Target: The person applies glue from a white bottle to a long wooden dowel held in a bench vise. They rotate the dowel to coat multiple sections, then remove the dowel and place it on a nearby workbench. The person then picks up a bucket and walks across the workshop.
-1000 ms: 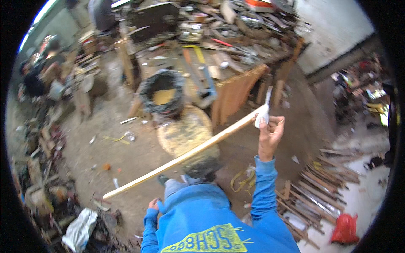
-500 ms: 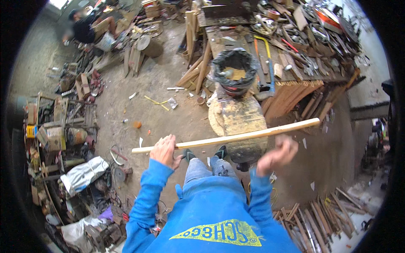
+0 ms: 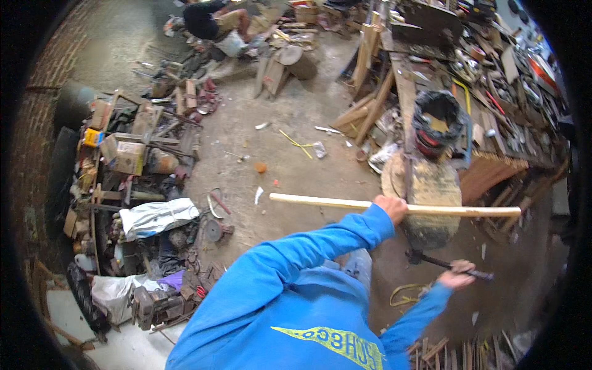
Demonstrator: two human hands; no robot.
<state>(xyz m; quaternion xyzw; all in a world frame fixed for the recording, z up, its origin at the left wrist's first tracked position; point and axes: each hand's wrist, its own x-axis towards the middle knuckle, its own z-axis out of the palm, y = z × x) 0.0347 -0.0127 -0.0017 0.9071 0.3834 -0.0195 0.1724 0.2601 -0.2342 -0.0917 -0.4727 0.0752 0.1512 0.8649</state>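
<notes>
My left hand [image 3: 392,210] is closed around a long, pale wooden stick [image 3: 327,201], gripping it a little right of its middle. The stick lies sideways across the near part of a worn wooden bench [image 3: 435,192] dusted with sawdust. Lower and to the right, my right hand [image 3: 458,275] is wrapped round a dark bar [image 3: 436,262], close to its outer end. The bar's thicker end is by the near end of the bench. Whether it is a loose tool or joined to the bench, I cannot tell.
On the far part of the bench stands a bucket [image 3: 436,117] lined with a black bag. Yellow cord [image 3: 407,295] lies on the floor near my right arm. Tools and wood crowd the right, clutter with a silver sack [image 3: 159,218] the left. A person [image 3: 206,21] sits far off.
My left hand has shifted from near the stick's left end to past its middle. My right hand, earlier blurred beside the bench, has moved lower and now grips the dark bar. The view has turned left.
</notes>
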